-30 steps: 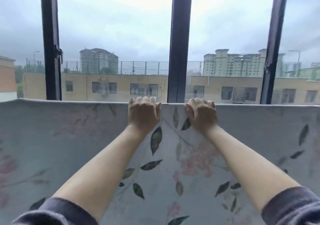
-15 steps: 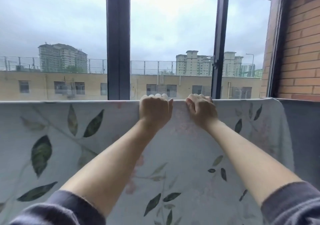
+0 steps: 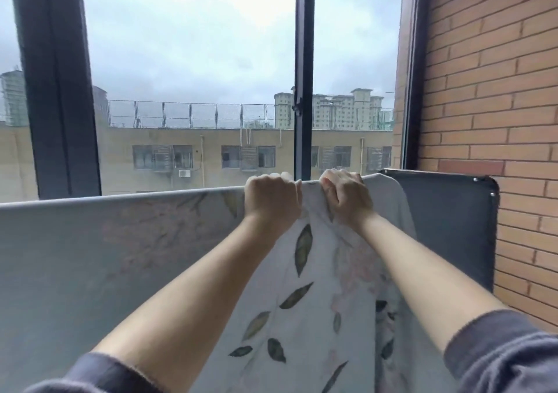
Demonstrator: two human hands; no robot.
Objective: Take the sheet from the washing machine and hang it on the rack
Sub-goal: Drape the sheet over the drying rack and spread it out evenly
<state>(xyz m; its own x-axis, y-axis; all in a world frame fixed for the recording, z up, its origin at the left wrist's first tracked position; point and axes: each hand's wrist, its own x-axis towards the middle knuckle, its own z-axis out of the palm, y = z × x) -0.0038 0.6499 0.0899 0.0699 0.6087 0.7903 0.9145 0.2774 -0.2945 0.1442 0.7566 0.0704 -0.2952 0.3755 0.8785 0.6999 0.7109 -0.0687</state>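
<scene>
A pale grey sheet [image 3: 120,256] printed with dark leaves and faint pink flowers hangs over a high horizontal bar, spread wide to the left. The rack [image 3: 453,220] shows as a dark frame with rounded corner at the sheet's right end. My left hand [image 3: 271,201] grips the sheet's top fold with curled fingers. Just to its right, my right hand [image 3: 345,197] pinches and bunches the cloth near the sheet's right edge. The bar under the cloth is hidden.
A large window with dark frames [image 3: 302,75] stands right behind the sheet, with buildings outside. A red brick wall [image 3: 498,105] closes the right side, close to the rack's end.
My view and both hands have shifted right along the top edge, reaching the sheet's right end. The cloth under my right hand is now bunched; the rack's dark corner has come into view.
</scene>
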